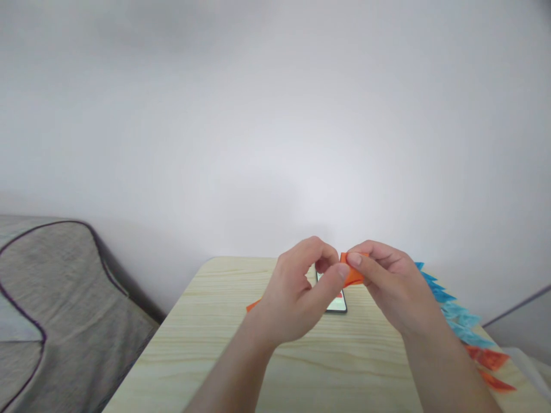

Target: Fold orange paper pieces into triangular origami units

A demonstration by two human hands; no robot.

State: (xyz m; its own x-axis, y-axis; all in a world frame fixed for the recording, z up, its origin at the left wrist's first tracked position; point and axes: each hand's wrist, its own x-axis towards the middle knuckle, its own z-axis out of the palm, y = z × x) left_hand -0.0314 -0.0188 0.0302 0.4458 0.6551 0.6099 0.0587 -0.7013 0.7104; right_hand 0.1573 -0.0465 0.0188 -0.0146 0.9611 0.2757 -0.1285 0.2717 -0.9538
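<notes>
Pale wooden table (pixel 301 367) before a blank white wall: left hand (pixel 297 295) and right hand (pixel 390 284) — fingers closed — pinch a small folded orange paper piece (pixel 355 274) above a phone (pixel 337 303). A row of finished blue folded paper triangles (pixel 451 310) and orange folded triangles (pixel 491 361) lies at right — this piece appears partly folded.

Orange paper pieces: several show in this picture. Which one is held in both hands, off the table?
The orange piece pinched between the left hand and right hand. The other orange pieces lie on the table.

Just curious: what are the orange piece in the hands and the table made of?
Orange piece: likely thin matte paper, showing sharp creases, pinched by both hands. Table: pale wood or wood-look laminate, with visible grain lines and a smooth, low-sheen top.
</notes>
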